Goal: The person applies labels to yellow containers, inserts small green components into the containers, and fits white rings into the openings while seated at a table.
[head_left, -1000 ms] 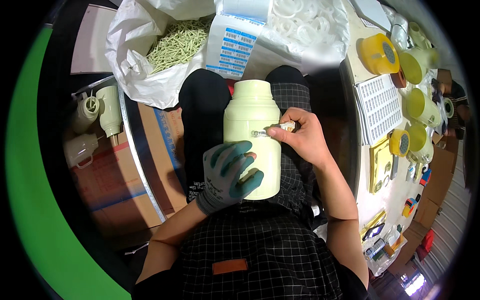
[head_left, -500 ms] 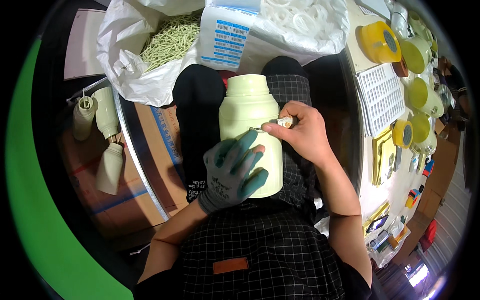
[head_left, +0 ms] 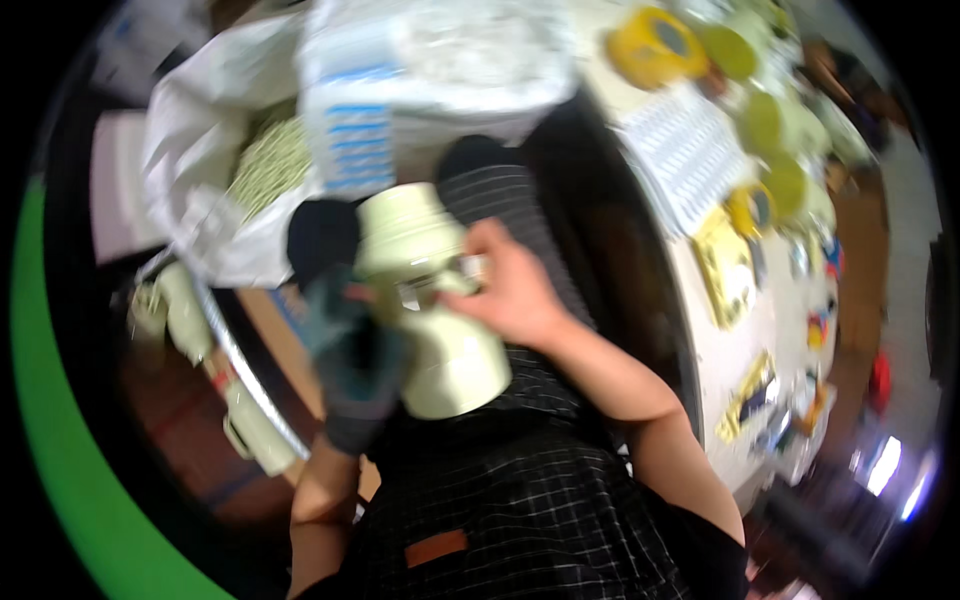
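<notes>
A pale green vacuum flask (head_left: 455,365) with a stepped neck lies across my lap, its neck pointing away from me. My right hand (head_left: 512,292), bare, is at the flask's right side with thumb and fingers closed. Between them is a small whitish piece (head_left: 473,268), too blurred to name. A shiny grey patch shows on the flask beside my right thumb. My left hand (head_left: 355,345), in a grey and dark green glove, is at the flask's left side. Motion smears its fingers, so their grip is unclear.
Ahead stand a white bag (head_left: 190,150) of thin pale green pieces and a bag of clear rings (head_left: 480,45), with a label sheet (head_left: 358,140) between. Pale green flasks (head_left: 255,425) lie at left. The right-hand table holds tape rolls (head_left: 655,48), printed sheets (head_left: 685,150) and yellow packets (head_left: 725,265).
My gloved left hand has moved off the flask's front to its left side. The flask now tilts, its neck leaning left. The whole view has shifted and blurred.
</notes>
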The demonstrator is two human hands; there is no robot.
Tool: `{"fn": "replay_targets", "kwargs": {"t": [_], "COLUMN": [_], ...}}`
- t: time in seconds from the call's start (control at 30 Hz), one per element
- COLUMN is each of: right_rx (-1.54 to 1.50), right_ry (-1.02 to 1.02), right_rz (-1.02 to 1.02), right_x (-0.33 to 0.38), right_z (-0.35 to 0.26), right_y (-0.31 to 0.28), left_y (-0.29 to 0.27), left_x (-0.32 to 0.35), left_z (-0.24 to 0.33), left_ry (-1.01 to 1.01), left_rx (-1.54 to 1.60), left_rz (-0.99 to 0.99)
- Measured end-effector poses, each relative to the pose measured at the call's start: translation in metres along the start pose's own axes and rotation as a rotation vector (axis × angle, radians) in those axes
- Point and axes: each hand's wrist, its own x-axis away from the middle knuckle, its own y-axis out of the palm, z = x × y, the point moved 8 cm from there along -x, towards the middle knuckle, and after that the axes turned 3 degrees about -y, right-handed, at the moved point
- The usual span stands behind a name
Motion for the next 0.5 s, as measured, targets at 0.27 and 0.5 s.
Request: {"fn": "replay_targets", "kwargs": {"t": [0.27,0.5], "right_rx": [-0.613,-0.261], "right_ry": [-0.26,0.284], "right_rz": [-0.123,0.784], "right_x": [0.057,0.157], "right_z": [-0.067,0.128], "right_y": [-0.029,-0.238], "left_y": [0.024,0.046], "left_x": [-0.099,-0.111], "left_z": [-0.09,-0.025], "left_ry": [-0.426,0.184], "left_rx": [0.672,-0.57], "left_rz": [-0.453,-0.04]}}
